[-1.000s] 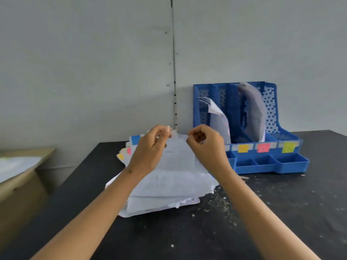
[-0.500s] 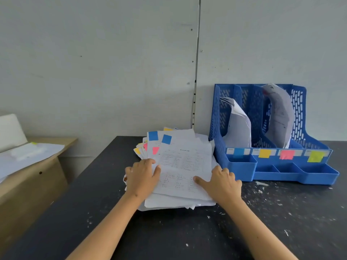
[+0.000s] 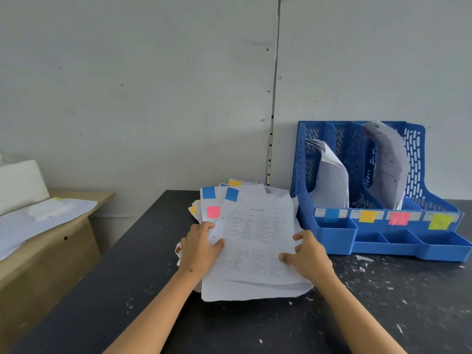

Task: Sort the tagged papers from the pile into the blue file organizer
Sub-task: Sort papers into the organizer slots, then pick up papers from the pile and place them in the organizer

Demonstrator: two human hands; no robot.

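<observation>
Your left hand lies on the left edge of the pile of papers, with the thumb on top of the top sheet and the fingers curled over the edge, so its grip is holding the pile. Your right hand takes the right edge of the same pile in the same way, the thumb pressing on the printed sheet and the fingers bent around the side.

The pile rests on the black desk, just left of the blue file organizer. The top sheet carries a blue tag at its upper left corner. Behind it you can see another blue tag, a pink tag and yellow tags at the far edge.

The organizer stands against the wall. Its front shows four coloured labels: blue, yellow, pink and yellow-green from left to right. One curved paper stands in the first slot from the left, and another stands in a slot further right.

A wooden cabinet with white sheets on top stands to the left of the desk.
</observation>
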